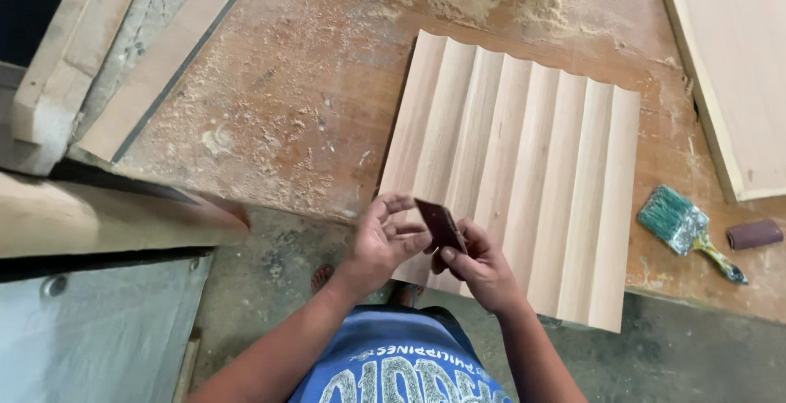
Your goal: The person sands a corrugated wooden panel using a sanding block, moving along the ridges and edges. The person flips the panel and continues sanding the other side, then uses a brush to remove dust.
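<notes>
Sandpaper piece (440,224) (dark, folded) sits pinched between fingers (409,244) of the left hand (383,243) and right hand (479,265), above the near edge of the fluted wooden panel (524,165) on the dusty table (278,100).

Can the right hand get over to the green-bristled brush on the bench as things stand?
Probably yes: the brush lies uncovered right of the fluted panel, but the right hand holds a dark sandpaper piece.

Dusty workbench (311,108) w/ fluted panel (524,182), brush (684,227), sandpaper roll (754,234)
</notes>
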